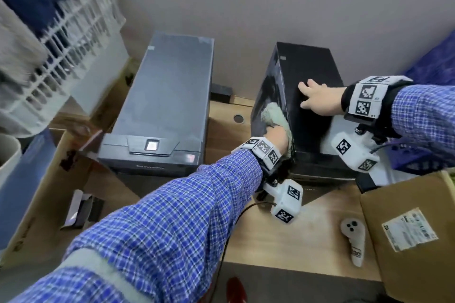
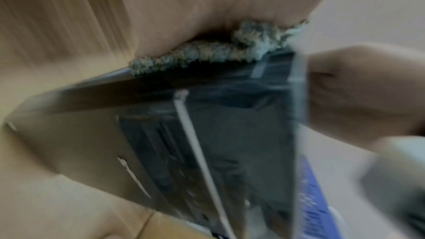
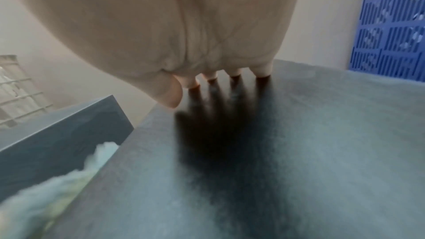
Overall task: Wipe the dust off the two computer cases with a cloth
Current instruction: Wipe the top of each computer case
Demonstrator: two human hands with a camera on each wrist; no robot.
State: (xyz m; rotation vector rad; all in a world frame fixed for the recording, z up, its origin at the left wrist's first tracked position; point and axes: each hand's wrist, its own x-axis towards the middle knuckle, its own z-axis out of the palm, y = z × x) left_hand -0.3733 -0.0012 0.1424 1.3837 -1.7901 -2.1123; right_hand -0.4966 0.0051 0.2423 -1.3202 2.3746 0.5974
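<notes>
Two computer cases stand side by side against the wall. The left case (image 1: 167,106) is grey-black, and the right case (image 1: 312,96) is black and tilts a little. My left hand (image 1: 278,134) holds a bunched pale green cloth (image 1: 274,115) against the right case's left side panel, near its front. In the left wrist view the cloth (image 2: 207,52) is squeezed between my palm and the case (image 2: 230,134). My right hand (image 1: 317,101) lies flat on the right case's top (image 3: 299,152), with its fingers (image 3: 262,72) spread and straight.
The cases stand on a wooden desk (image 1: 270,229) with a round cable hole (image 1: 238,118). A white controller (image 1: 354,241) and a cardboard box (image 1: 413,229) lie at the front right. A blue crate (image 1: 430,69) is at the far right, and a white wire rack (image 1: 61,44) at the left.
</notes>
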